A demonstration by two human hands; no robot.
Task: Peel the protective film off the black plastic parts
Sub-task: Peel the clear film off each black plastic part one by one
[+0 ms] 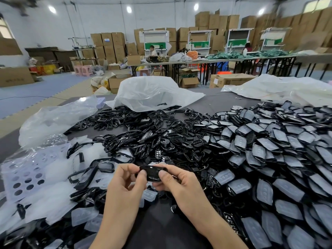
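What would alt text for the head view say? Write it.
Both hands, left hand and right hand, hold one black plastic part above a table heaped with black parts, film-covered parts to the right and peeled film to the left.

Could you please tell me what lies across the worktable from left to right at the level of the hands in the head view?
Perforated sheet → peeled film pieces → left hand → held black part → right hand → pile of film-covered parts.
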